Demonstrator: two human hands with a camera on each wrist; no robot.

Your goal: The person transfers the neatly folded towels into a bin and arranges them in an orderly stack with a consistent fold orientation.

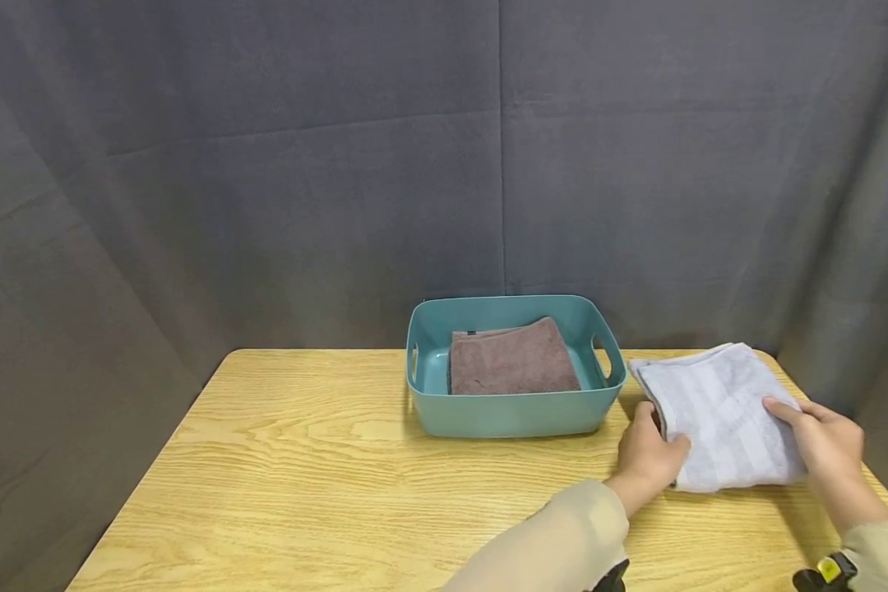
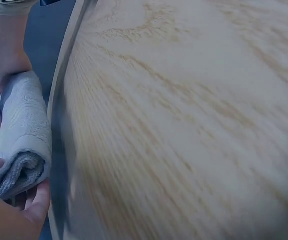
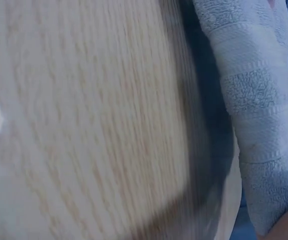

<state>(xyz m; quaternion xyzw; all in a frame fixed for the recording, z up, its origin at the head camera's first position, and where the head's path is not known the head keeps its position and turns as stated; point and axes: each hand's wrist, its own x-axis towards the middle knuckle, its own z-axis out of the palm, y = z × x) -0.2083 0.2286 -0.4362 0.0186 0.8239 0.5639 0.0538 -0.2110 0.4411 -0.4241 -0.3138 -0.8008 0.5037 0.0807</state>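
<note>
A folded light grey towel (image 1: 721,419) with paler stripes is held between both hands over the right end of the table. My left hand (image 1: 649,450) grips its left edge, thumb on top and fingers underneath. On the opposite edge, my right hand (image 1: 829,440) pinches the towel with the thumb lying over it. In the left wrist view the towel (image 2: 26,120) shows its layered fold, with the left hand (image 2: 21,215) around the near end. The right wrist view shows the towel's striped long side (image 3: 258,95); little of the right hand is visible there.
Left of the towel stands a teal plastic basket (image 1: 518,417) with handle holes, close to the left hand. A folded brown towel (image 1: 514,359) lies inside it. The wooden table (image 1: 303,460) extends leftward, and a grey curtain (image 1: 326,181) hangs behind.
</note>
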